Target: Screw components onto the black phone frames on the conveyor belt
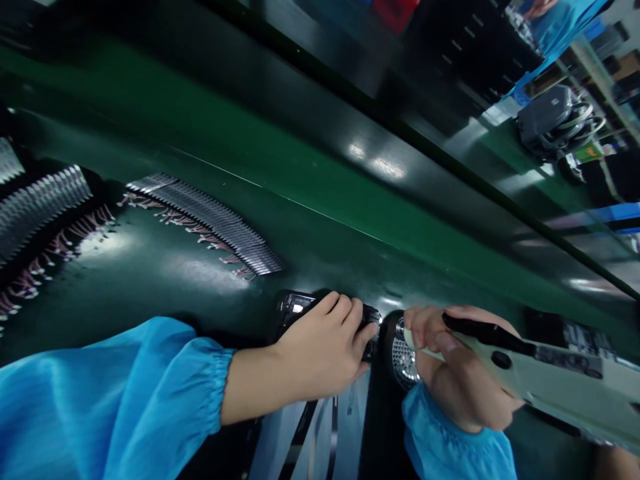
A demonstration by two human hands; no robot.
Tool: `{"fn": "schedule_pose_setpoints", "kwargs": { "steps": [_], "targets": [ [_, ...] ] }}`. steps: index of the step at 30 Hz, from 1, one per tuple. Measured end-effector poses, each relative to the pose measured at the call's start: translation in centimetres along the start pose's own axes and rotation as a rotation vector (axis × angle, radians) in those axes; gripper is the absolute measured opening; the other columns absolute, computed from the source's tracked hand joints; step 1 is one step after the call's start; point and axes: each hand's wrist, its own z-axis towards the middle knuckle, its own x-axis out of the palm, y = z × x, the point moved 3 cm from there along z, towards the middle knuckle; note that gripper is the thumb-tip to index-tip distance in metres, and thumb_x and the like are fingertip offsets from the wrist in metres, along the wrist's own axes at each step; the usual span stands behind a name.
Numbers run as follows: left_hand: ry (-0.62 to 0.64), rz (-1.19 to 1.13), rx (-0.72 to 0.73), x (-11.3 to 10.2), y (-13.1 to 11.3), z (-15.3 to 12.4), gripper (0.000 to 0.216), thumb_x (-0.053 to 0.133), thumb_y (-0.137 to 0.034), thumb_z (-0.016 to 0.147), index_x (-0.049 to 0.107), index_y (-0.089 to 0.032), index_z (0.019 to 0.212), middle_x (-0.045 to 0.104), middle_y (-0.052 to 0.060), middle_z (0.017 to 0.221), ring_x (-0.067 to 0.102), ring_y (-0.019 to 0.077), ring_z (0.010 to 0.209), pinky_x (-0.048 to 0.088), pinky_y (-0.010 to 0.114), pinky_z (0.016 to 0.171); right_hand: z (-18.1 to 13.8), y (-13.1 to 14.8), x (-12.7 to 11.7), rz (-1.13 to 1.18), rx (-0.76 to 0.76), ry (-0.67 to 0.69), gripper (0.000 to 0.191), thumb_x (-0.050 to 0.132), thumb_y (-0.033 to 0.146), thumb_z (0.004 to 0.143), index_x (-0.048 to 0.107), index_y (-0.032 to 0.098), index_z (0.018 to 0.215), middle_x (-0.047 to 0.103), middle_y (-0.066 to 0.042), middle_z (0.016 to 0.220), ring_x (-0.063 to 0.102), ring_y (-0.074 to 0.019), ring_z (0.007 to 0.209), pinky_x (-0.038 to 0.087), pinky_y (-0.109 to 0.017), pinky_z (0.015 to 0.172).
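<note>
Green bench (300,167): left hand (320,350) clasps black casing (295,308), right hand (460,380) grips screwdriver (565,387); a slack hold could let the casing shift.

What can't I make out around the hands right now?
Head view only:
Black part: mostly covered by the left hand; grip unclear.
Screwdriver tip: hidden behind the fingers of the right hand.
Screwdriver rear: cut off by the right edge.
Metal strips with pink wires: motion-blurred, detail unreadable.
</note>
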Motion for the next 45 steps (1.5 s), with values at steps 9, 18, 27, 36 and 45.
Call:
{"fn": "schedule_pose_setpoints", "kwargs": {
  "steps": [9,18,27,36,45],
  "targets": [
    [0.018,-0.022,-0.01,0.3,-0.1,0.0,0.05,0.05,-0.048,0.099,0.065,-0.01,0.127,0.068,0.024,0.116,0.064,0.0357,0.107,0.047,0.045,0.088,0.0,-0.7,-0.1,0.017,0.034,-0.033,0.017,0.064,0.008,0.08,0.069,0.019,0.091,0.059,0.003,0.058,0.054,-0.0129,0.05,0.05,-0.034,0.058],
    [0.119,-0.019,-0.014,-0.4,-0.1,0.7,0.049,0.051,-0.048,0.098,0.063,-0.014,0.13,0.067,0.022,0.114,0.065,0.036,0.103,0.048,0.047,0.087,-0.2,-0.4,-1.0,0.009,-0.013,-0.062,0.021,0.064,0.015,0.084,0.07,0.024,0.101,0.054,0.005,0.057,0.05,-0.0135,0.048,0.048,-0.033,0.055],
    [0.192,-0.094,0.026,-0.4,-0.1,1.8,0.038,0.056,-0.037,0.09,0.068,-0.019,0.121,0.063,0.015,0.107,0.059,0.0306,0.091,0.048,0.045,0.078,-4.9,1.0,-8.4,-0.054,-0.056,-0.185,0.029,0.058,0.013,0.081,0.068,0.02,0.107,0.058,0.002,0.062,0.058,-0.0162,0.058,0.052,-0.038,0.064],
    [0.2,-0.113,0.062,-0.3,-0.7,1.1,0.039,0.056,-0.032,0.089,0.067,-0.015,0.123,0.064,0.015,0.11,0.062,0.0299,0.096,0.053,0.044,0.082,-5.2,-0.7,-7.6,-0.045,-0.072,-0.207,0.031,0.056,0.008,0.079,0.069,0.02,0.104,0.056,0.003,0.06,0.054,-0.0139,0.052,0.05,-0.034,0.058],
    [0.142,-0.004,0.087,-0.2,-1.1,0.8,0.048,0.055,-0.034,0.091,0.062,-0.007,0.13,0.065,0.021,0.117,0.064,0.0336,0.104,0.054,0.045,0.086,-5.3,-1.3,-7.7,-0.067,-0.059,-0.229,0.031,0.056,0.009,0.078,0.069,0.021,0.103,0.055,0.004,0.058,0.052,-0.0142,0.05,0.049,-0.034,0.056]
  ]
}}
